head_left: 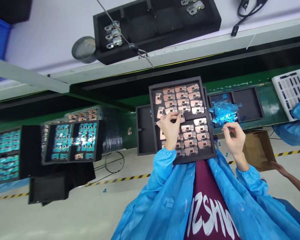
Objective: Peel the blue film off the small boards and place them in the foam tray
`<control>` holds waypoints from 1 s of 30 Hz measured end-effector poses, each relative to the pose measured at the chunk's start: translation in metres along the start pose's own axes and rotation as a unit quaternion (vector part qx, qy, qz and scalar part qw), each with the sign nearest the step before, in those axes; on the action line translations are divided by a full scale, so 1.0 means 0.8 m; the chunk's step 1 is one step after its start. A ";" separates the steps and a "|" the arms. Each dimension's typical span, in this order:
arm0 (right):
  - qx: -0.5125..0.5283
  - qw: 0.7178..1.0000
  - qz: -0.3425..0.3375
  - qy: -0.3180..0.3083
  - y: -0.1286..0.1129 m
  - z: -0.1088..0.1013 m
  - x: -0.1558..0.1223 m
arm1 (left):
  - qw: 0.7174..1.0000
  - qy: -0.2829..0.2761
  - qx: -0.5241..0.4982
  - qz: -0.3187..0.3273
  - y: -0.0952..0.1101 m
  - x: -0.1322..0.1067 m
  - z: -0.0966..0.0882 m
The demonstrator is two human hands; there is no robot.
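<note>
A black tray (153, 90) in front of me holds rows of small copper-coloured metal plates (190, 134) with cut-outs, in two compartments. My left hand (169, 130) is over the tray with its thumb and forefinger pinched at one copper-coloured plate (181, 118) near the divider. To the right lies a loose pile of shiny blue film pieces (225, 111) in another black tray (248, 103). My right hand (234, 139) is at the near edge of that pile, thumb and forefinger brought together. Whatever those fingertips hold is too small to make out.
Left stand black trays with blue-covered plates (62, 140), and a single plate (129, 131) lies on the green bench. A raised shelf with a black tray (165, 30) crosses the back. Right are a white rack (291, 90), a cardboard box (258, 150) and another person's hand (280, 168).
</note>
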State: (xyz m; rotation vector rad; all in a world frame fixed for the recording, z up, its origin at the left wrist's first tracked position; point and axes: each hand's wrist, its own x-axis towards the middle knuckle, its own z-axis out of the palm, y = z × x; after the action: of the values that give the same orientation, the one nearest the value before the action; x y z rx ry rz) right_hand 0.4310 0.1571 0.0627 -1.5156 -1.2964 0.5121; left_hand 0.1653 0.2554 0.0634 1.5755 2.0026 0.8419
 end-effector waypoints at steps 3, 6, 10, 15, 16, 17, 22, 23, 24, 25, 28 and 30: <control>-0.020 1.000 -0.003 -0.010 0.003 -0.006 -0.002 | 0.999 0.015 0.049 -0.007 -0.003 -0.002 0.012; -0.021 1.000 -0.005 -0.005 0.007 -0.009 -0.004 | 0.998 0.018 0.065 0.009 -0.008 -0.005 0.011; -0.018 1.000 0.004 0.003 0.014 -0.008 -0.006 | 0.998 -0.011 0.054 0.016 -0.015 -0.004 0.007; -0.026 1.000 0.003 -0.006 0.020 -0.005 0.001 | 0.993 0.005 0.100 0.055 -0.020 -0.005 0.016; -0.031 1.000 0.002 -0.006 0.020 -0.005 0.002 | 0.992 0.007 0.111 0.064 -0.020 -0.006 0.018; -0.034 0.999 0.001 -0.005 0.020 -0.005 0.004 | 0.990 0.008 0.119 0.073 -0.021 -0.007 0.019; -0.036 0.999 -0.016 0.000 0.024 -0.007 0.004 | 0.987 0.007 0.130 0.094 -0.025 -0.012 0.024; -0.040 0.999 -0.015 0.000 0.031 -0.008 0.004 | 0.986 0.009 0.136 0.093 -0.026 -0.012 0.025; -0.045 0.999 -0.009 0.001 0.040 -0.009 0.004 | 0.986 0.011 0.143 0.089 -0.026 -0.013 0.026; -0.049 0.999 0.004 0.004 0.053 -0.009 0.006 | 0.985 0.013 0.150 0.085 -0.026 -0.013 0.027; -0.068 0.993 0.093 0.019 0.110 -0.006 0.022 | 0.986 0.014 0.148 0.072 -0.023 -0.012 0.026; -0.118 0.975 0.189 0.010 0.154 0.001 0.041 | 0.989 0.009 0.129 0.074 -0.018 -0.013 0.019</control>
State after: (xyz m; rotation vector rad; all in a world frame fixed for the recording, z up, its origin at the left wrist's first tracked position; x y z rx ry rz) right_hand 0.4982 0.2008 -0.0365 -1.9789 -1.0827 0.5968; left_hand 0.1680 0.2455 0.0425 1.8854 2.0957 0.6738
